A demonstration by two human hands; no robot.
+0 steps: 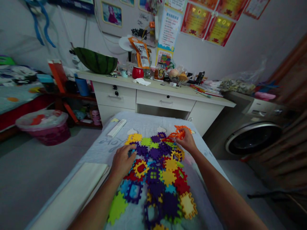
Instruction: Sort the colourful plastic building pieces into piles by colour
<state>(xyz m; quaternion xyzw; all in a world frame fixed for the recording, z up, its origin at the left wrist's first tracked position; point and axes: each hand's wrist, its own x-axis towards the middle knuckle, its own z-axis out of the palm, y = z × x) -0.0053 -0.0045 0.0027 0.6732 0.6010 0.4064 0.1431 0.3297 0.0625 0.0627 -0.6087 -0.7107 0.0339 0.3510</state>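
A heap of interlocking plastic puzzle tiles in purple, yellow, red, green and blue lies on a cloth-covered table. My left hand rests on the left side of the heap, fingers curled over a blue tile at its edge. My right hand is at the far right of the heap, pinching orange tiles that stick out beyond my fingers. A few pale tiles lie further back.
A white remote lies at the table's far left and a folded cream cloth at the near left. Behind stand a cluttered desk with a watermelon half, a washing machine right, a pink bin left.
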